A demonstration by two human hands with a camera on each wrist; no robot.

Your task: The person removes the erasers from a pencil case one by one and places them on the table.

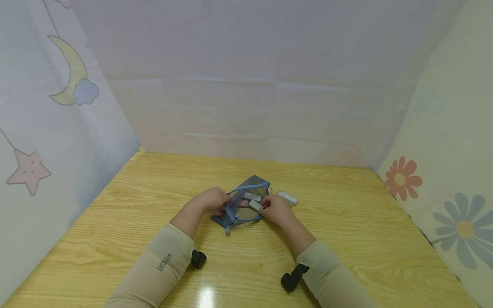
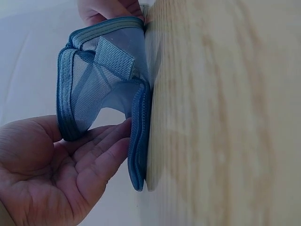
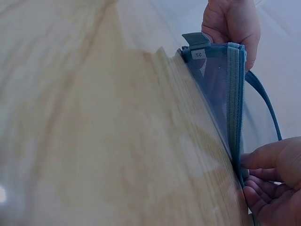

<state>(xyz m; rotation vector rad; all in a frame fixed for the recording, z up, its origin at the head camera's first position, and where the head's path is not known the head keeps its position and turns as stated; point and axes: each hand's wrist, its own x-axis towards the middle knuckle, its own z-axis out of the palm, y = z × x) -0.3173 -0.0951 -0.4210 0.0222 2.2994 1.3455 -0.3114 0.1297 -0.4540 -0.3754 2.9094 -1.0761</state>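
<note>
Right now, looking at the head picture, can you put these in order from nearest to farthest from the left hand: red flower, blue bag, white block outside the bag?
1. Blue bag: touching the left hand.
2. White block: on the table, right of the bag.
3. Red flower: on the right wall.

On the desk (image 1: pixel 239 278), midway between its left and right edges, lies a pouch (image 1: pixel 250 186) with small blocks (image 1: pixel 252 197) in it; the left grip (image 1: pixel 209 200) is at its left, the right grip (image 1: pixel 277 209) at its right, beside a loose block (image 1: pixel 288 197).
</note>
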